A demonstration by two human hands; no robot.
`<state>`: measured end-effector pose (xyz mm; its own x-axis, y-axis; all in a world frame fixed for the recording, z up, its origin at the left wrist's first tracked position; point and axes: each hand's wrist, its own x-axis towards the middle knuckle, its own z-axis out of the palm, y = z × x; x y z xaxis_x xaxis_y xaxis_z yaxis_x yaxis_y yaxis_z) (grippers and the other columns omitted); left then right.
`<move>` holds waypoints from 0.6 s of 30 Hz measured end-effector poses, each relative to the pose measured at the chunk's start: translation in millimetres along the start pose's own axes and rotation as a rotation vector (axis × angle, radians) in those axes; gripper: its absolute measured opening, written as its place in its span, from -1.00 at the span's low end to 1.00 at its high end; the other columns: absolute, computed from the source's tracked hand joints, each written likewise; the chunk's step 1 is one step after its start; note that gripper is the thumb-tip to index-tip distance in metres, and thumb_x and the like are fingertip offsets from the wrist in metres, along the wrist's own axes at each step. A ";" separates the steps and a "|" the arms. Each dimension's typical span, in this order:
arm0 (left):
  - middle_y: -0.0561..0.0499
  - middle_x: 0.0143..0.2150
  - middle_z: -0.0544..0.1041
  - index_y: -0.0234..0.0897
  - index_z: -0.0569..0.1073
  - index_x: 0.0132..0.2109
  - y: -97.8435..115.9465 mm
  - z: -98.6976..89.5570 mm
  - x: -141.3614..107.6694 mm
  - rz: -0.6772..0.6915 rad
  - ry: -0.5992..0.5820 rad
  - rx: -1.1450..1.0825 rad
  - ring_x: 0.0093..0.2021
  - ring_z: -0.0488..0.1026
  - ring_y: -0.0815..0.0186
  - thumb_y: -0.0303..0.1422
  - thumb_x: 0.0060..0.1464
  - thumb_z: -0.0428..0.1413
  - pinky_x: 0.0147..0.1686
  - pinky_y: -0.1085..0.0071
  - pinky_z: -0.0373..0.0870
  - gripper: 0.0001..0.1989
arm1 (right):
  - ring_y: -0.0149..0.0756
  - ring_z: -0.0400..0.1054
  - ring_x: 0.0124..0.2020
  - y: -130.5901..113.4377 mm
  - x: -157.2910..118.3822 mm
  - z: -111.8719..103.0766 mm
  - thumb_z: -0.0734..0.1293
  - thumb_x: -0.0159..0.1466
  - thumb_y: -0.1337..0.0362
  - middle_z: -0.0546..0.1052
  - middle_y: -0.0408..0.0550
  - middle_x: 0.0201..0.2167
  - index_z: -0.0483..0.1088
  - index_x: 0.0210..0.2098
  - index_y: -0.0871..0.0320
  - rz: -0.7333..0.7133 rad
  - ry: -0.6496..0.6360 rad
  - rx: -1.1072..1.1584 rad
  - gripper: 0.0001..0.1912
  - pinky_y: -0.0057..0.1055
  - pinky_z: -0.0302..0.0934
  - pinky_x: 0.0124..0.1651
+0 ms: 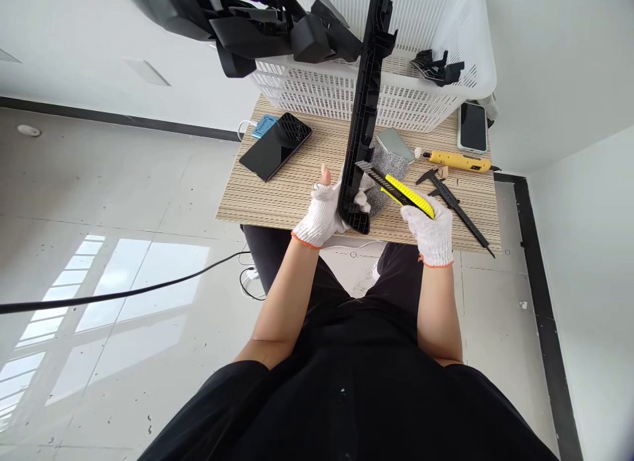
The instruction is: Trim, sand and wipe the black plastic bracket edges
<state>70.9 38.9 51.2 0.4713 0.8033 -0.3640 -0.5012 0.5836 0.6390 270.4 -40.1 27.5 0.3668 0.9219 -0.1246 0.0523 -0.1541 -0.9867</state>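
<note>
A long black plastic trim piece (pixel 364 111) stands nearly upright over the table, its curved lower end toward me. My left hand (pixel 324 210), in a white knit glove with the thumb tip bare, is closed around that lower end. In my right hand (pixel 430 230), also gloved, is a yellow and black utility knife (pixel 403 195). Its blade is extended, and the tip meets or overlaps the trim piece's edge; whether they touch I cannot tell. Behind the knife lies a grey cloth (pixel 389 174) on the table.
A white plastic basket (pixel 307 84) at the back holds black plastic parts (pixel 277 35). On the wooden table (pixel 228 207) lie a black phone (pixel 276 146), a second phone (pixel 472 127), a yellow pen-like tool (pixel 460 161) and a caliper (pixel 460 210). A black cable (pixel 148 290) crosses at left.
</note>
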 end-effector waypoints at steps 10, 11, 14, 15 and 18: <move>0.07 -0.54 0.31 -0.16 0.47 0.02 2.0 4.4 -3.7 -0.024 0.016 -0.006 -0.50 0.47 0.21 0.35 0.32 -0.08 -0.68 0.45 0.31 -0.32 | -0.55 0.10 -0.61 -2.5 -1.4 1.9 0.62 0.00 0.14 0.45 -0.25 -0.54 0.71 -0.02 0.17 0.028 -0.034 0.003 -0.46 -0.57 0.06 -0.62; 0.07 -0.54 0.31 -0.16 0.48 0.02 2.1 4.5 -3.8 -0.025 0.016 -0.008 -0.50 0.47 0.21 0.34 0.31 -0.08 -0.68 0.44 0.31 -0.32 | -0.55 0.10 -0.60 -2.6 -1.4 2.2 0.62 0.00 0.15 0.46 -0.25 -0.54 0.71 -0.03 0.17 0.020 -0.019 0.002 -0.47 -0.57 0.06 -0.62; 0.07 -0.55 0.30 -0.18 0.48 0.00 2.1 4.4 -3.6 -0.035 0.012 -0.014 -0.49 0.48 0.20 0.34 0.30 -0.05 -0.67 0.44 0.33 -0.33 | -0.54 0.11 -0.61 -2.4 -1.1 2.4 0.59 0.04 0.11 0.47 -0.24 -0.54 0.70 -0.01 0.17 0.024 0.025 0.008 -0.47 -0.56 0.05 -0.63; 0.07 -0.55 0.31 -0.18 0.48 -0.01 2.0 4.3 -3.6 -0.037 0.009 -0.016 -0.49 0.48 0.20 0.35 0.30 -0.04 -0.67 0.44 0.34 -0.32 | -0.53 0.12 -0.61 -2.2 -0.9 2.4 0.60 0.03 0.12 0.48 -0.24 -0.53 0.69 -0.01 0.17 0.028 0.006 -0.003 -0.46 -0.56 0.06 -0.63; 0.06 -0.55 0.32 -0.19 0.48 -0.03 2.0 4.6 -3.8 -0.044 -0.004 -0.023 -0.48 0.49 0.20 0.35 0.29 -0.02 -0.66 0.43 0.36 -0.32 | -0.54 0.13 -0.60 -2.5 -0.9 3.1 0.60 0.02 0.15 0.51 -0.21 -0.50 0.70 -0.02 0.18 0.017 0.001 -0.026 -0.47 -0.56 0.07 -0.62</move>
<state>71.4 36.5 57.0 0.4959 0.7765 -0.3887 -0.4964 0.6208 0.6068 267.1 -39.4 29.8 0.3691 0.9186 -0.1411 0.0698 -0.1788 -0.9814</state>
